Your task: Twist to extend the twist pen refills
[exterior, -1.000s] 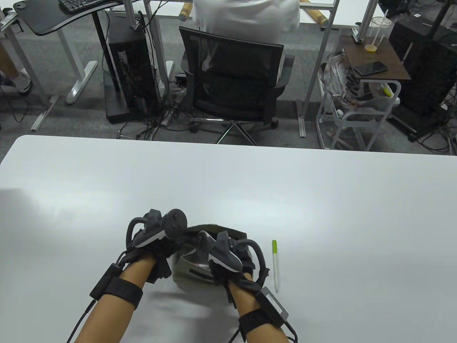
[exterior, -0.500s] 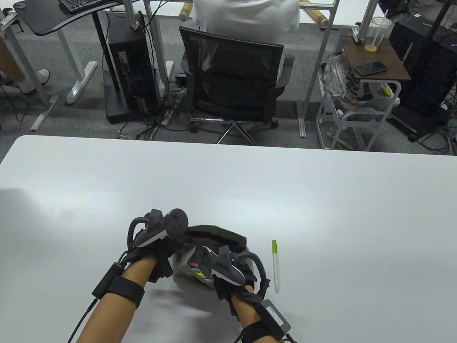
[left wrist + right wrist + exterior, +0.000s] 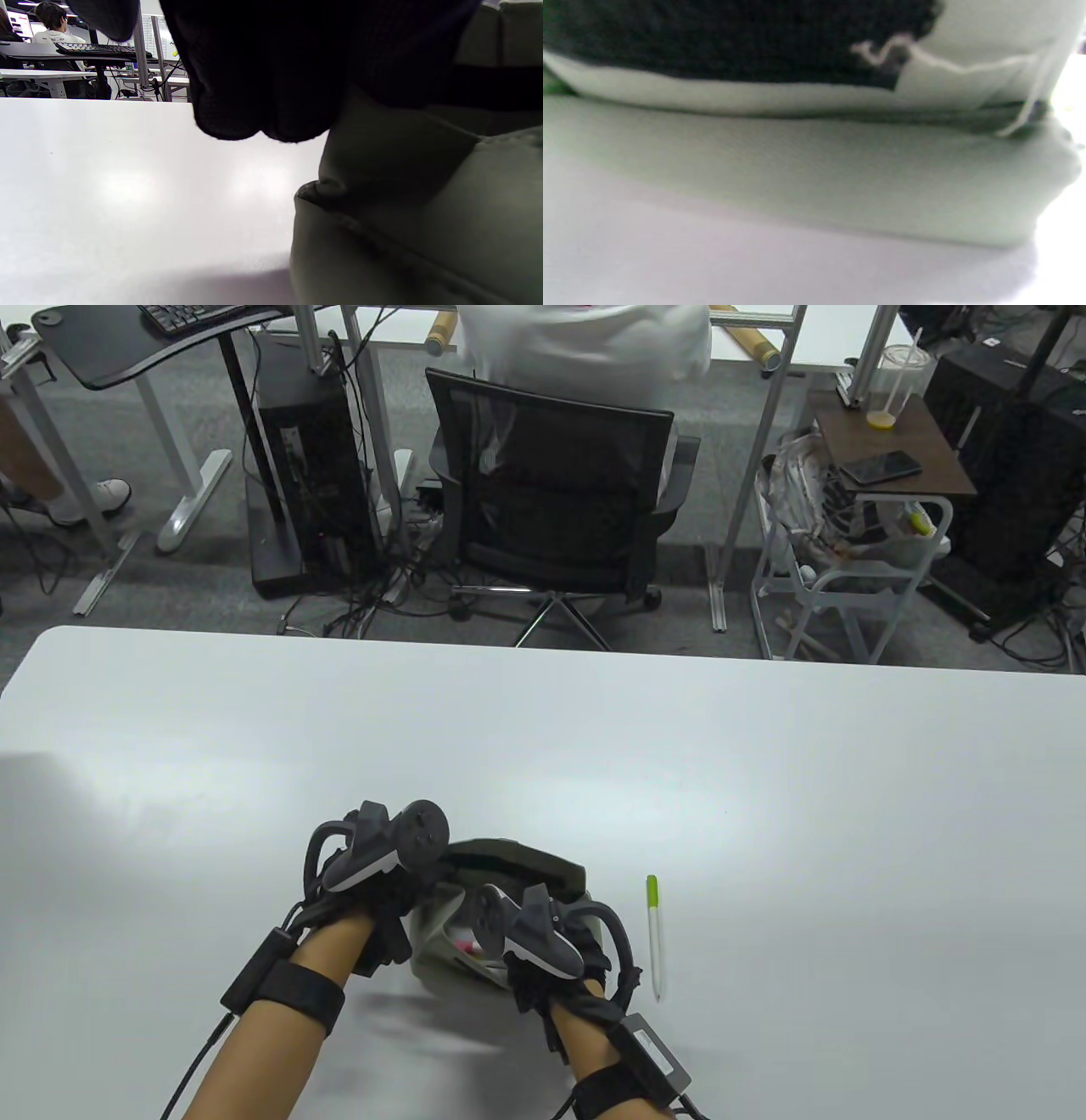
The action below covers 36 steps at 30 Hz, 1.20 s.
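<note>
Hands: left hand [image 3: 373,891] gripping olive pouch [image 3: 517,867] edge, right hand [image 3: 543,950] at its opening, grip unclear

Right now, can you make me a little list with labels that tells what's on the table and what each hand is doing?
pouch: grey-green pencil case, open, lying on the white table
inside pouch: something pink and white shows, too small to name
left hand: rests on the pouch's left end
right hand: at the pouch opening, fingers hidden
pen: white with green cap, lying alone, right of the pouch, untouched
</note>
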Motion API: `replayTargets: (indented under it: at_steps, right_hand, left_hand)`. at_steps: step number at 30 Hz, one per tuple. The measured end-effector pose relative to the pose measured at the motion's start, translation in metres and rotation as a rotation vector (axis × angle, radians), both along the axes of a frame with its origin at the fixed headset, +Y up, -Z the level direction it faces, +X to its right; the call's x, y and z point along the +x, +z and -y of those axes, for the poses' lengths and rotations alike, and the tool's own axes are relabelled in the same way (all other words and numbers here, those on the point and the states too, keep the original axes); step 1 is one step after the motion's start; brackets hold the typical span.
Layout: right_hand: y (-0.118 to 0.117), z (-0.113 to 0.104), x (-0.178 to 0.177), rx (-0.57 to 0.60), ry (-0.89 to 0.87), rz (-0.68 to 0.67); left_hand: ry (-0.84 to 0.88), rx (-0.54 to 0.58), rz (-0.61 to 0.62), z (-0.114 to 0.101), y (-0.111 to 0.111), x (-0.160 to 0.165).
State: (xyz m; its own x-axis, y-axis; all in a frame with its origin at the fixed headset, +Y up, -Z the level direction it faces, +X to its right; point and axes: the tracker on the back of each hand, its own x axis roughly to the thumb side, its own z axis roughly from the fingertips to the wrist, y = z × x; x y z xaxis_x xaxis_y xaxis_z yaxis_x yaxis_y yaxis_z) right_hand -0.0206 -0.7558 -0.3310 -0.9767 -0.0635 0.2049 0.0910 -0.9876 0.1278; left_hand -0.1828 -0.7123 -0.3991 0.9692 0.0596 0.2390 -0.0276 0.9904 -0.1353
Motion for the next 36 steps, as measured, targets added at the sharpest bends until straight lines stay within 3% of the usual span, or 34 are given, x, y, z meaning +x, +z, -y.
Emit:
replayTargets:
  at_steps: [8, 13, 17, 22, 28, 32, 36]
  right_hand:
    - [0.008, -0.014, 0.007, 0.089, -0.012, 0.037]
    - [0.014, -0.037, 0.028, 0.123, -0.238, 0.104]
    - [0.022, -0.063, 0.046, 0.232, -0.457, 0.122]
    - [0.040, -0.091, 0.067, 0.376, -0.761, 0.144]
    - [0.048, -0.083, 0.076, 0.412, -0.795, 0.152]
    - [0.050, -0.080, 0.069, 0.401, -0.785, 0.140]
    - [0.051, -0.076, 0.063, 0.402, -0.759, 0.123]
  left_hand:
    - [-0.005, 0.000, -0.001, 0.000, 0.000, -0.001]
    - [0.007, 0.001, -0.008, 0.001, 0.002, -0.002]
    - [-0.008, 0.005, -0.002, -0.008, 0.009, -0.005]
    - [0.126, 0.105, -0.024, -0.056, 0.026, -0.012]
    - [0.350, 0.284, 0.051, -0.125, 0.058, 0.005]
    - [0.378, 0.320, 0.128, -0.145, 0.078, 0.032]
    - [0.293, 0.317, 0.147, -0.150, 0.086, 0.057]
